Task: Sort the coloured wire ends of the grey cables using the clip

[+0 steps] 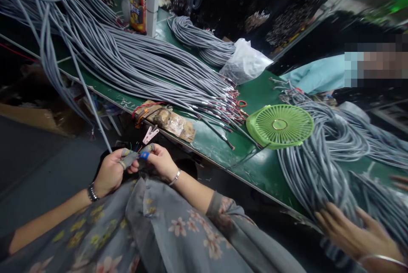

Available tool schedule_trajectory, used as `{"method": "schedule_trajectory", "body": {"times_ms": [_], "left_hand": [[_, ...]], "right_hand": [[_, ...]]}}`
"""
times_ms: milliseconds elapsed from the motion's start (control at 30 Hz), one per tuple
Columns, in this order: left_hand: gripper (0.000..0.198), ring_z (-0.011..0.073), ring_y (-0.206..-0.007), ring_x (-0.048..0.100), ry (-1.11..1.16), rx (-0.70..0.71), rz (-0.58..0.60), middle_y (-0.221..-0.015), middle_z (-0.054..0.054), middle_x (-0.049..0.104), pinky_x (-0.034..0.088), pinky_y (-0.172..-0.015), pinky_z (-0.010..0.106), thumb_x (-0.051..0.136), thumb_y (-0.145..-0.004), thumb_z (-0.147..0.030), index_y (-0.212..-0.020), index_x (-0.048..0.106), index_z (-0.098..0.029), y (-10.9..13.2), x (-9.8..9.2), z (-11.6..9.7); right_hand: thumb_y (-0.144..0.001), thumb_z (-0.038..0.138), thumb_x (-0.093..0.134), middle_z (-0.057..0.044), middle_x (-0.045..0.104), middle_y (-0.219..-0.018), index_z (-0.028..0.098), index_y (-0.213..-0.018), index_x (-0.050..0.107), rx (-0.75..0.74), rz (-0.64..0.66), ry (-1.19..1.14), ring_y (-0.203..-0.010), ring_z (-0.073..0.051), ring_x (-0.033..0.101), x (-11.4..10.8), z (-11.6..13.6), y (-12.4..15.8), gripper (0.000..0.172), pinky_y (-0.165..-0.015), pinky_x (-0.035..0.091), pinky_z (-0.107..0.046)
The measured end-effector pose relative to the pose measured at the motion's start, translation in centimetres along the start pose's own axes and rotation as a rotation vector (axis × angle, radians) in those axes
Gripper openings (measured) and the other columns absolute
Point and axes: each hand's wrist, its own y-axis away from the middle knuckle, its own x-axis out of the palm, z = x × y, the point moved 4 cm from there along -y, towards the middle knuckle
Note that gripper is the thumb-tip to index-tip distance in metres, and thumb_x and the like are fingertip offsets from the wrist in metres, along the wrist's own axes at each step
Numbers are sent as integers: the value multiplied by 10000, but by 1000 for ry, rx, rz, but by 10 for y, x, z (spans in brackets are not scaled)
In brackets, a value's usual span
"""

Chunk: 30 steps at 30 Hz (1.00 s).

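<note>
Left hand (110,173) and right hand (162,163) pinching close together, I'm holding thin wires (138,147), apparently a gray cable's (97,118), just off the table (251,172) — likely handling the wires, next calling for steady control. Farther out, a plastic bag (245,63) is resting against coiled cable (205,43) — contents unclear.

Hands (110,174) pinching a grey cable (96,115), cable bundle (153,69) on green table (210,142), green fan (279,125)
</note>
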Motion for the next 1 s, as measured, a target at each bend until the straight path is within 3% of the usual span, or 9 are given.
{"method": "schedule_trajectory", "body": {"times_ms": [200,300,433,533,767,1000], "left_hand": [[265,109,-412,575,16,-39,17,-479,6,670,463,-429,195,854,-451,-337,-533,672,-163,2,-1,-4],[291,104,-407,566,40,-73,43,-467,-1,658,460,-425,192,883,-428,-341,-520,669,-166,4,-1,-9],[318,95,-395,538,70,-127,160,-437,1,634,434,-406,183,906,-423,-352,-506,663,-165,6,6,-18],[331,93,-370,510,77,-181,273,-418,10,627,415,-384,187,916,-408,-349,-498,658,-163,4,13,-23],[347,84,-342,463,74,-234,329,-398,4,603,374,-346,187,917,-379,-345,-521,661,-160,-9,20,-28],[311,85,-333,471,23,-266,342,-405,6,607,374,-354,190,874,-403,-311,-502,621,-159,-12,21,-20]], "right_hand": [[-538,360,844,94,488,-457,193,-616,557,52,-50,-117,-430,-57,386,-7,-2,-2,341,-457,393,-203],[-600,406,838,76,530,-521,187,-669,580,42,-67,-197,-456,-62,420,-13,2,-6,346,-469,422,-201],[-797,594,709,10,629,-680,164,-804,643,79,-27,-253,-524,-79,501,-16,11,-13,434,-504,468,-212],[-861,632,644,-17,657,-748,160,-868,664,92,60,-263,-575,-90,531,-12,17,-21,473,-536,484,-213],[-847,613,684,-10,655,-730,167,-899,696,57,130,-314,-598,-101,534,-3,16,-33,449,-561,480,-217],[-787,574,770,-3,646,-698,167,-793,691,21,30,-347,-633,-106,561,-3,17,-34,414,-606,482,-221]]}}
